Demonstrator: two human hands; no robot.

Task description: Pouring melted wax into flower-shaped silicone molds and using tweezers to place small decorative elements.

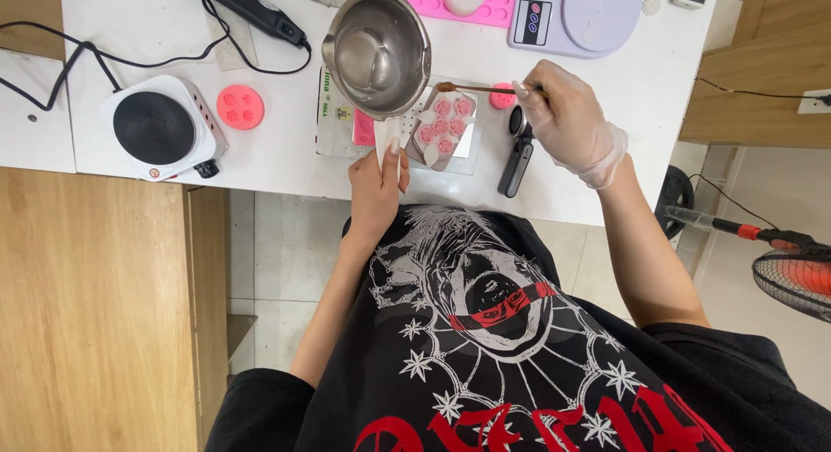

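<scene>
A white table [260, 158] lies below you. Your left hand [376, 185] grips the white handle of a steel pouring pot [376, 52], tilted above a small mould [443, 127] of pink shapes. Your gloved right hand [567, 123] pinches 1 thin stick [476, 88] over the mould.

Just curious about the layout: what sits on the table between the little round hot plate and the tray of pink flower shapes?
In the head view, a small round pink mold lies on the white table between the hot plate and the tray; the rest is bare.
</scene>
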